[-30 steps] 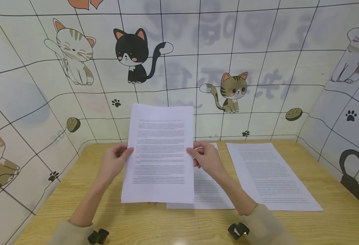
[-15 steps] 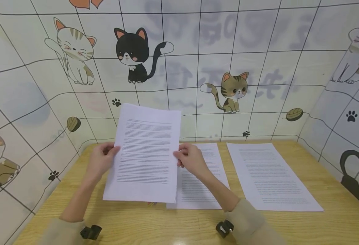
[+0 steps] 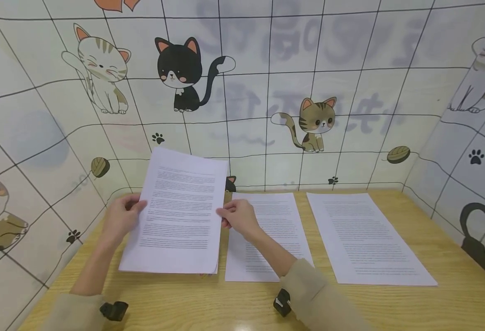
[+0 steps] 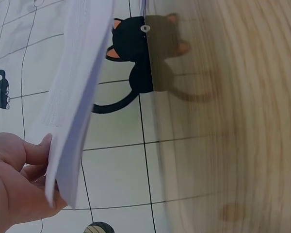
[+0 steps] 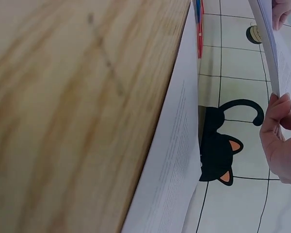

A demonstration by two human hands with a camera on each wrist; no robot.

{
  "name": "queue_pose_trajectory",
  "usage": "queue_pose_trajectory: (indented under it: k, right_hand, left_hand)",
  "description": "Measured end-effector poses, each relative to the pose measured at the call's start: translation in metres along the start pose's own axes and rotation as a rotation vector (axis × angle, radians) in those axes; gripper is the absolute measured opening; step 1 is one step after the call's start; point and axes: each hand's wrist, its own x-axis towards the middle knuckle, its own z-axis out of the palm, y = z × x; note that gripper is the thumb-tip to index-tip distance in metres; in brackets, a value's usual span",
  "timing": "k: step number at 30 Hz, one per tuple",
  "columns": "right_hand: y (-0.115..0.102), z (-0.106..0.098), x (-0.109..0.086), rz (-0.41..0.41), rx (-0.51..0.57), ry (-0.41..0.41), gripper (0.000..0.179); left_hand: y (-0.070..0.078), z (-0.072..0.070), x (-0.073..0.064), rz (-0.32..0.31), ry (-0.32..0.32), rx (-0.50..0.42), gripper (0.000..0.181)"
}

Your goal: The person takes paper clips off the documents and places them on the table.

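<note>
A stack of printed paper sheets (image 3: 176, 216) is held up above the left part of the table, tilted, its text facing the head camera. My left hand (image 3: 120, 218) pinches its left edge, thumb on the front. On the right edge my right hand (image 3: 240, 218) pinches it between thumb and fingers. Seen from the left wrist, the sheets (image 4: 70, 121) part slightly at one corner near the left hand (image 4: 19, 179). The right wrist view catches the right hand (image 5: 283, 141) on the stack's edge.
Two printed papers lie flat on the wooden table (image 3: 250, 303): a middle one (image 3: 267, 234), partly behind my right forearm, and a right one (image 3: 366, 239). Thin coloured sticks (image 5: 200, 29) lie beyond the paper in the right wrist view. A cat-patterned wall covering (image 3: 242, 105) bounds the table.
Both hands have carried the paper stack leftward and slightly down, and it leans more. More of the middle paper now shows. The papers on the table have stayed put.
</note>
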Motion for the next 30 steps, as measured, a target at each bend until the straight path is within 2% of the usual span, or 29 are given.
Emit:
queue_pose_trajectory:
  k: [4,10,22,30]
  right_hand:
    - [-0.001,0.013,0.004,0.011,0.033,0.020,0.013]
    - [-0.002,0.030,0.007,0.027,0.003,0.023,0.013]
    - [0.001,0.050,0.010,0.048,-0.004,-0.033,0.005]
    - [0.002,0.060,0.013,0.114,-0.025,-0.083,0.003]
  left_hand:
    - [-0.009,-0.005,0.005,-0.020,0.013,0.027,0.033]
    - [-0.023,-0.012,0.011,-0.049,0.000,0.051,0.033]
    - [-0.038,-0.016,0.013,-0.073,-0.055,0.080,0.033]
    - [-0.048,-0.018,0.014,-0.067,-0.097,0.127,0.033]
